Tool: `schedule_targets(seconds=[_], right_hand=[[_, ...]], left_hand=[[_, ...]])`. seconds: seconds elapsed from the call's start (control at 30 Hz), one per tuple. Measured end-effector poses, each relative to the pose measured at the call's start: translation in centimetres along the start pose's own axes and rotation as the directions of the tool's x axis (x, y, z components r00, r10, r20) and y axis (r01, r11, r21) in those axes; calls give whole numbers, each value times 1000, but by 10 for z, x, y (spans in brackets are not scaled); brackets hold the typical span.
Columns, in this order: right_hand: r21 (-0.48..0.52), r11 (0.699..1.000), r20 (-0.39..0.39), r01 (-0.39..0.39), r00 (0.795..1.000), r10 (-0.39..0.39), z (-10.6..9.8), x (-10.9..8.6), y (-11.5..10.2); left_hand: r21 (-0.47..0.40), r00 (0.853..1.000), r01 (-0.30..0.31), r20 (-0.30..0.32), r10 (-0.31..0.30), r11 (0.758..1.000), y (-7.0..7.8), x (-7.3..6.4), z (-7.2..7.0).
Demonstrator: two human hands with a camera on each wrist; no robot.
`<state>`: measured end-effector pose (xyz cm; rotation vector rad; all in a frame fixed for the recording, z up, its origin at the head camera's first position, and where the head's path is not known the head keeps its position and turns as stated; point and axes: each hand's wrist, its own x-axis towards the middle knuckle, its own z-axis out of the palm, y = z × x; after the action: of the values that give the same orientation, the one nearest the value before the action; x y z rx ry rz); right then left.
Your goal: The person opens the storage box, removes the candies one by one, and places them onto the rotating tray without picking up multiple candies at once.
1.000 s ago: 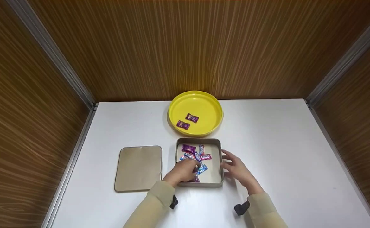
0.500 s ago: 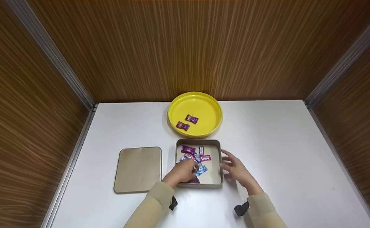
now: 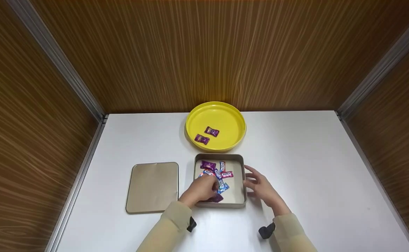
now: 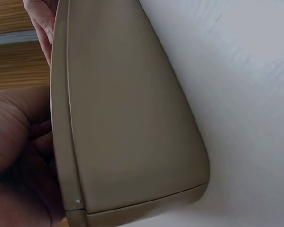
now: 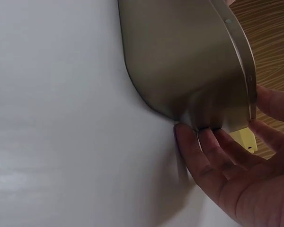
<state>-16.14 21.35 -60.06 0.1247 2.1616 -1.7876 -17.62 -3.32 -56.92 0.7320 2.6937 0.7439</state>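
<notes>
My left hand [image 3: 203, 187] reaches over the near left rim of a square metal tin [image 3: 239, 196], its fingers bent down among wrapped candies. A purple candy [image 3: 216, 198] shows just below that hand; its fingertips are hidden, and I cannot tell whether they pinch anything. Beyond it lie another purple candy [image 3: 208, 165], a pink one [image 3: 227, 174] and several blue ones [image 3: 222, 188]. My right hand [image 3: 262, 187] rests its spread fingertips against the tin's right wall. In the right wrist view, those fingers [image 5: 220, 153] touch the outside of the tin near a corner.
Behind the tin stands a round yellow tray [image 3: 230, 129] with two purple candies [image 3: 202, 139] in it. A flat square lid [image 3: 152, 187] lies left of the tin on the white table [image 3: 313, 157]. Wood-grain panels [image 3: 211, 52] close the back and sides.
The purple candy below my left hand has shifted and turned slightly, and the left fingers have moved a little. My right hand stays at the tin's wall.
</notes>
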Motion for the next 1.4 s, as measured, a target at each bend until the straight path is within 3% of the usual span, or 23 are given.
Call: schedule_targets(seconds=[0.17, 0.47, 0.6, 0.8, 0.93, 1.03, 1.23, 1.4], right_hand=[[2, 1000, -5, -6, 1000, 6, 0, 0, 0], [11, 1000, -1, -14, 1000, 14, 0, -1, -2], [15, 1000, -3, -11, 1000, 11, -1, -2, -2], [11, 1000, -11, -13, 1000, 13, -1, -3, -2], [12, 1000, -4, -11, 1000, 11, -1, -3, -1], [13, 1000, 3, -5, 1000, 5, -2, -3, -1], [13, 1000, -3, -4, 1000, 4, -1, -3, -1], [6, 1000, 6, -7, 1000, 7, 0, -3, -2]], left_hand=[[-8, 998, 22, -56, -22, 1000, 1, 0, -4], [-178, 981, 65, -171, -96, 982, -2, 3, -15], [-285, 973, 57, -198, -117, 957, -4, 6, -21], [-431, 968, 49, -201, -149, 901, -8, 10, -30], [-437, 949, 53, -258, -182, 898, -12, 16, -36], [-471, 928, 75, -289, -235, 879, -15, 22, -41], [-579, 879, 131, -308, -365, 805, -22, 33, -53], [-636, 869, 141, -287, -403, 758, -27, 40, -55]])
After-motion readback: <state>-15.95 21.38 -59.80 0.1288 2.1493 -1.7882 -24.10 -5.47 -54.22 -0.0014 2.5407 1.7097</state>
